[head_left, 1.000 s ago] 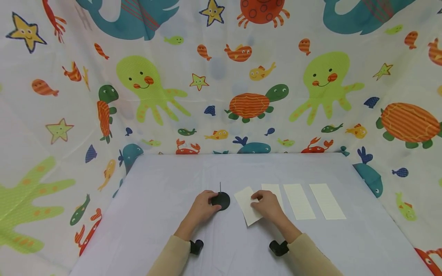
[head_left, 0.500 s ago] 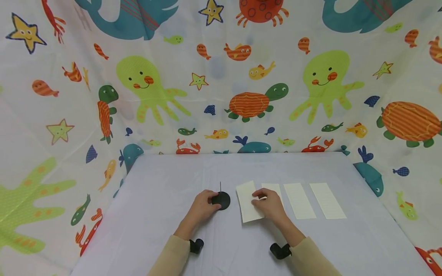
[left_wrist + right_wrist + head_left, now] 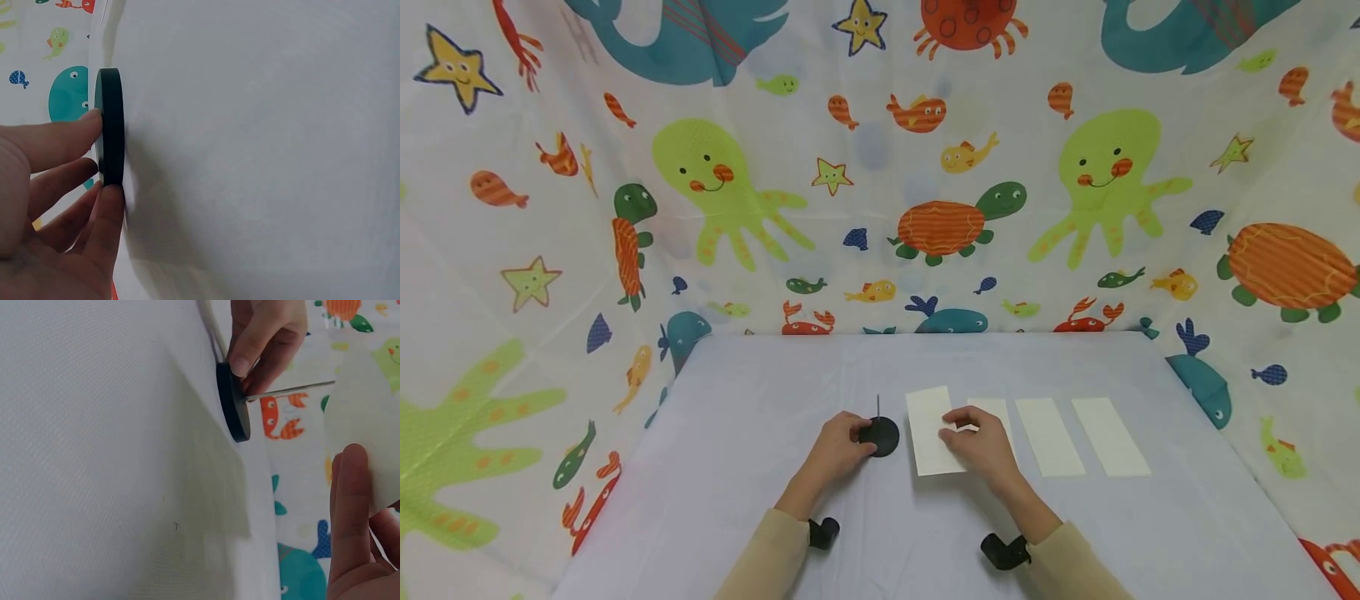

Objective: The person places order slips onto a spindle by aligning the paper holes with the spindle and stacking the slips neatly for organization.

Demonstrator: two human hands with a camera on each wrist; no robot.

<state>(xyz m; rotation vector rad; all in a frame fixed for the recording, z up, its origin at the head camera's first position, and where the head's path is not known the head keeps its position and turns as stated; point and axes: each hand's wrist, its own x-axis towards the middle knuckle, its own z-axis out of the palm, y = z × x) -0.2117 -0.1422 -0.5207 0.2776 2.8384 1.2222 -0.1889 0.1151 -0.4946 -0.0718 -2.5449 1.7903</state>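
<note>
A bill spike with a round black base and a thin metal rod stands upright mid-table. My left hand grips the base's left edge, thumb at the near side and fingers at the far side; in the left wrist view the fingertips meet the rim. Just right of the spike, my right hand pinches a cream paper slip by its right side. That slip is raised off the table, and its shadow falls on the cloth in the right wrist view. The rod's tip points up beside the slip.
Three more cream slips lie in a row to the right: one partly behind my right hand, then a middle slip and a far-right slip. A white cloth covers the table; a sea-animal curtain hangs behind it and at both sides.
The paper slip in my right hand has turned from slanted to nearly straight and risen slightly, its far edge shifting away from me. My left hand has stayed on the bill spike's base.
</note>
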